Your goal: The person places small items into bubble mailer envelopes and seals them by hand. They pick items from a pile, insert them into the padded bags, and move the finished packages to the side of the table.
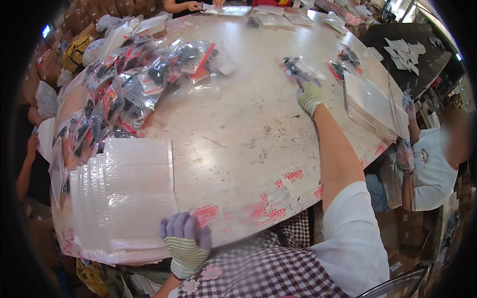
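Note:
My right hand (pixel 311 95), in a striped knit glove, reaches far across the table (pixel 238 123). Its fingertips touch a clear plastic bag (pixel 292 67) with dark items inside; whether they grip it cannot be told. Near the table's front edge, my left hand (pixel 184 240) wears a matching glove, its fingers side by side and the thumb apart. It rests by the lower right corner of a fanned stack of white bubble mailers (pixel 138 193), and nothing shows held in it. Beyond the mailers lies a heap of clear bags (pixel 138 82) with dark parts and red-printed cards.
At the right stands another stack of mailers (pixel 372 104), with bagged items (pixel 348 57) behind it. A co-worker (pixel 428 160) sits beside that stack. Other people's hands (pixel 193 6) work at the far edge, and another person (pixel 31 149) is at the left. A dark table (pixel 406 70) holds white packets.

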Tool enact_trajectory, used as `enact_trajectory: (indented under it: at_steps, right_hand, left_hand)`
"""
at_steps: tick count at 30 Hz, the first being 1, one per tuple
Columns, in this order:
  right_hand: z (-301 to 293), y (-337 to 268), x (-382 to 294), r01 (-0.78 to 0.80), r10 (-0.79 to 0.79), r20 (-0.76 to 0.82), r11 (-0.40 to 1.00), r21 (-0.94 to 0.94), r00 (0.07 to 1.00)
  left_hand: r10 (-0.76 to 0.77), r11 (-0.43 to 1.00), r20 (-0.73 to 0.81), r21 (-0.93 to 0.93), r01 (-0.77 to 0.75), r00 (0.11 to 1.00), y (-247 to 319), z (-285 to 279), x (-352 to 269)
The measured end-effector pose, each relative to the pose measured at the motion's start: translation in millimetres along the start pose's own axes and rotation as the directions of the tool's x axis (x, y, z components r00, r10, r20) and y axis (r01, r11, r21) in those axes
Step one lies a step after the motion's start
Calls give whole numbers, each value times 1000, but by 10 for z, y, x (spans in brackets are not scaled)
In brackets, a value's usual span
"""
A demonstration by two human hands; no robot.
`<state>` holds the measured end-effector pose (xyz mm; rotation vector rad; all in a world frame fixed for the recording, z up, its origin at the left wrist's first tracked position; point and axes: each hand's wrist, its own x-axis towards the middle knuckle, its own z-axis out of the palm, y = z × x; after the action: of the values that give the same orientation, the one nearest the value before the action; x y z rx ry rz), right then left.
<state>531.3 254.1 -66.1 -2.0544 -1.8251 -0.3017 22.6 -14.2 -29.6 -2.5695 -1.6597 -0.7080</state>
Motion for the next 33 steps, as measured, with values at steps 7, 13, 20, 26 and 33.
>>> enact_trajectory:
  at_steps: [7, 13, 20, 26, 33]
  right_hand:
    - [-1276, -1481, -596, -144, 8, 144, 84, 986, 990]
    - [-1496, -2165, -1084, -178, -58, 169, -232, 956, 984]
    - [-1435, -2371, -1357, -227, -165, 166, -488, 843, 972]
    - [-1431, -2607, -1424, -279, -265, 157, -530, 801, 952]
    - [-1444, -2753, -1730, -347, -260, 241, -531, 773, 935]
  left_hand:
    - [-88, 996, -67, -2, 88, 994, 34, -4, -1]
    - [-231, 921, -214, -361, 143, 949, -219, -172, -197]
    - [-1, 999, 130, -49, 7, 992, -411, -1057, -323]
    - [-427, 314, 29, -933, 178, 904, -349, -936, 329]
    - [-172, -33, 287, -958, 286, 942, -448, -327, 478]
